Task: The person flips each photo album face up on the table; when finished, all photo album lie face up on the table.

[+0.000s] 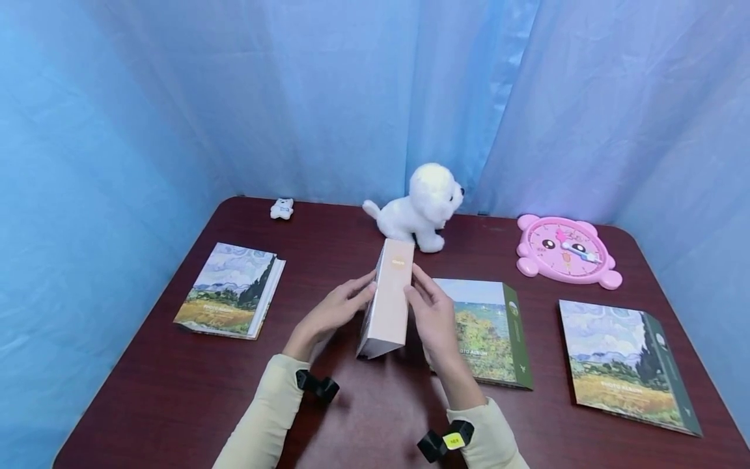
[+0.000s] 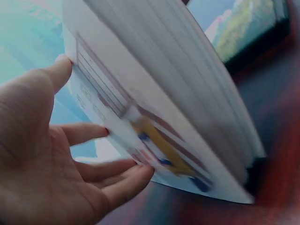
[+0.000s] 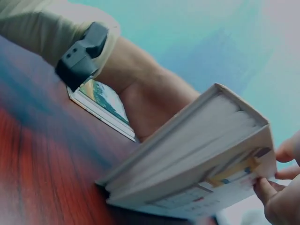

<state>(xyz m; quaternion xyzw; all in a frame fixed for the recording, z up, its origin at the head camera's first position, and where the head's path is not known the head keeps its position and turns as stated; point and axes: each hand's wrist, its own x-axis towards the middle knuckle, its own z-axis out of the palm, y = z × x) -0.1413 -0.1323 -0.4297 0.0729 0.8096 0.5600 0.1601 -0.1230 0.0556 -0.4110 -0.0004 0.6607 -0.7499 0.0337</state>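
Observation:
A thick album [image 1: 391, 293] with a pale peach spine is upright in the middle of the table, spine facing up. My left hand [image 1: 335, 310] holds its left cover, the thumb near the spine edge. On the opposite side my right hand [image 1: 436, 320] grips the other cover, its fingertips by the spine. In the left wrist view, the fingers [image 2: 123, 180] touch a pale cover with a printed picture, and white page edges show. The right wrist view shows the album's [image 3: 192, 150] lower corner close to the tabletop; whether it bears on the table I cannot tell.
A photo album [image 1: 486, 332] lies just right of my right hand, another [image 1: 624, 365] farther right, and a third [image 1: 228, 290] at left. Behind stand a white plush dog [image 1: 418, 208], a small white bear figure [image 1: 282, 208] and a pink toy clock [image 1: 565, 251]. Blue curtains hang beyond the table.

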